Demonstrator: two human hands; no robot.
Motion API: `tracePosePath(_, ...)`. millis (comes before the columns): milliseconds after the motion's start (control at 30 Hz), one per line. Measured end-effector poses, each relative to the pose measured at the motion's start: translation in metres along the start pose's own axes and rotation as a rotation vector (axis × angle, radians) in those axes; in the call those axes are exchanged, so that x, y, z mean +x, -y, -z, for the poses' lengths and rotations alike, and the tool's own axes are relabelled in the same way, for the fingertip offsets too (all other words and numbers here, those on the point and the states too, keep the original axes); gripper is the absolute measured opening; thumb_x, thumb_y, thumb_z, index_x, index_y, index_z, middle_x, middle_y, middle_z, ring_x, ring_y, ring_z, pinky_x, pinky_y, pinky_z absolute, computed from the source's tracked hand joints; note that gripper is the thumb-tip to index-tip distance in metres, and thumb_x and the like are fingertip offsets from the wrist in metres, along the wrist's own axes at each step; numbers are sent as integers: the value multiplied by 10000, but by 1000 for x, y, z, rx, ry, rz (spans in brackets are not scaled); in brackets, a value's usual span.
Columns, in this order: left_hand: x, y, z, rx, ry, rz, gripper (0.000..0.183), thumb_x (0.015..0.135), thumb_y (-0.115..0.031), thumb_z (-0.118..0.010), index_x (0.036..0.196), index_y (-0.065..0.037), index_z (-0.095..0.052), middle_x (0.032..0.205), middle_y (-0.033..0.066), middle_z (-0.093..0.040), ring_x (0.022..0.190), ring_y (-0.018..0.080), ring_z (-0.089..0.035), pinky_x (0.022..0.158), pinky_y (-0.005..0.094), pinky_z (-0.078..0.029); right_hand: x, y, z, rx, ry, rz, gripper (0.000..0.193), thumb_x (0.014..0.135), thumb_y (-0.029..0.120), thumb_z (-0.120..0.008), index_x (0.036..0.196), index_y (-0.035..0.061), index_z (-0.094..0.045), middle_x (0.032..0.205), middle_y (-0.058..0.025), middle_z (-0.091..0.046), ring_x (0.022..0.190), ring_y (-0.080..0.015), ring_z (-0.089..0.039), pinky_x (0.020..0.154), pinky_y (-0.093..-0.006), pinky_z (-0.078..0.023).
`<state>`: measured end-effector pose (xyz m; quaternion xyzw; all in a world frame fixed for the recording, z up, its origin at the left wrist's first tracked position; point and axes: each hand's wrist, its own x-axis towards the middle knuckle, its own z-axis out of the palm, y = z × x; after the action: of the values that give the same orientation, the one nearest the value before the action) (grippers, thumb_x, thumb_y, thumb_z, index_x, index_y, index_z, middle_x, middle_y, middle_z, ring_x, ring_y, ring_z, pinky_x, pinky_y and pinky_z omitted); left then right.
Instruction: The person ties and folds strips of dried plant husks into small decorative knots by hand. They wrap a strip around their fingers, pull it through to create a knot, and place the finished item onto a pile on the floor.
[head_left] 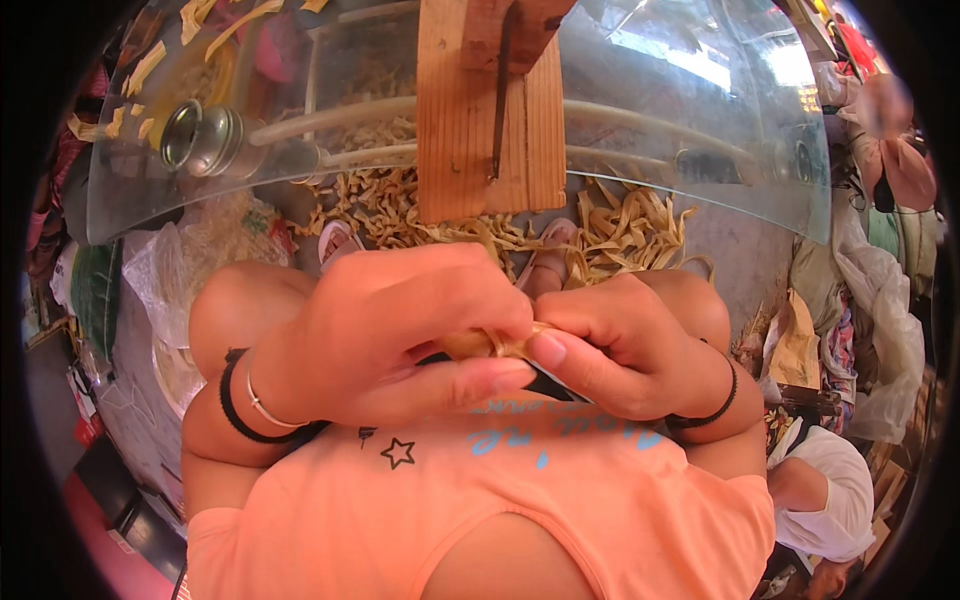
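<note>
Both of my hands meet close in front of my chest, above my lap. Between them is a tan strip, which looks like dried plant leaf or husk. My left hand is closed around it, with the thumb along the underside and the fingers curled over the top. Thumb against curled finger, my right hand pinches the strip's right part. Most of the strip is hidden by my fingers. A narrow black-and-white thing shows just under the hands; I cannot make out what it is.
A glass tabletop stands ahead, with a wooden board jutting over its near edge and a thin metal rod on it. Tan strips lie heaped around my feet. Plastic bags lie at left; other people sit at right.
</note>
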<state>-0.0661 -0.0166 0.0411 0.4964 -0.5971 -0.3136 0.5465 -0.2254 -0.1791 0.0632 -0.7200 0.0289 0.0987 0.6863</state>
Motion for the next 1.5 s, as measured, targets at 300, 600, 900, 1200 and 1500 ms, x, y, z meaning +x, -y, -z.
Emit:
tracePosePath(300,-13,2,30,-139,-287,102,141,791,27,-706,875,-33,-610,844,72,-630,714,147,-595,642,284,-470,-1,0,7,-24,-20,41,314,1001,153,-508,724,7,-511,606,-99,-461,516,-251,-433,512,-361,-368)
tracePosePath(600,-2,-5,4,-568,-227,221,442,793,99,-663,1132,-36,-412,933,42,-542,859,136,-639,791,288,-511,10,-12,12,-313,-225,345,639,688,331,-888,1110,-32,-574,907,-108,-621,792,-167,-610,699,-280,-481)
tracePosePath(900,18,-22,8,-273,-173,324,362,756,61,-685,1047,-29,-491,818,22,-490,661,67,-456,567,223,-379,25,-18,1,-442,-393,536,101,819,64,-723,853,28,-635,651,-73,-459,535,-218,-460,452,-325,-339)
tracePosePath(1200,-2,8,8,-188,-262,157,275,783,68,-591,1019,-32,-491,754,-11,-406,618,46,-320,538,220,-274,22,-1,0,-66,-389,287,195,870,132,-710,960,14,-583,785,-64,-602,655,-155,-562,565,-278,-434)
tracePosePath(1500,15,11,19,331,-309,316,162,825,-45,-719,943,-33,-609,774,49,-583,603,113,-479,554,231,-388,37,-8,16,84,-612,166,184,885,66,-697,1024,-16,-606,912,-44,-646,832,-77,-622,729,-218,-507)
